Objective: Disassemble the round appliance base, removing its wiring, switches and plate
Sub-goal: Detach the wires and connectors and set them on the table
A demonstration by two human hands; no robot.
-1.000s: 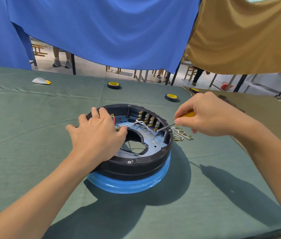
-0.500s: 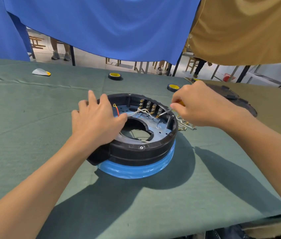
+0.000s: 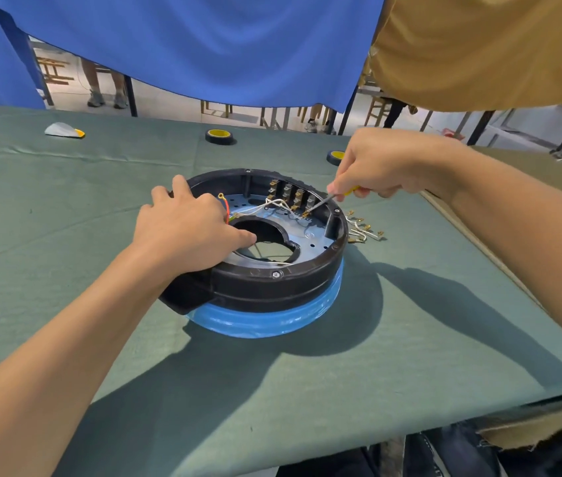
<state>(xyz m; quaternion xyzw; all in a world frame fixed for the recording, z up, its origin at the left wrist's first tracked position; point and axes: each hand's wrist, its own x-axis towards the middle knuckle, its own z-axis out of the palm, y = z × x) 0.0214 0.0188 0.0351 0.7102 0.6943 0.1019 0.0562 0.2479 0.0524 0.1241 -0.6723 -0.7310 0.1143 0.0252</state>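
The round appliance base [image 3: 272, 287], black with a blue band below, lies upside down on the green cloth. Inside it a grey metal plate [image 3: 310, 237] surrounds a central hole. A row of switches [image 3: 291, 194] with brass terminals lines the far inner wall, and white wires [image 3: 266, 206] run from them. An orange wire [image 3: 226, 210] stands beside my left hand [image 3: 186, 232], which presses flat on the base's left rim and plate. My right hand [image 3: 383, 166] grips a yellow-handled screwdriver [image 3: 324, 200], its tip at the rightmost switch terminal.
Removed white wires with brass connectors [image 3: 362, 230] lie right of the base. Two tape rolls [image 3: 219, 136] [image 3: 335, 156] and a white and yellow piece [image 3: 63, 129] sit near the far edge. Blue and tan cloths hang behind. The table edge runs close at the right.
The view has shifted and the base now sits further right. My left hand stays pressed on the base. The screwdriver tip has stayed at the right end of the switch row.
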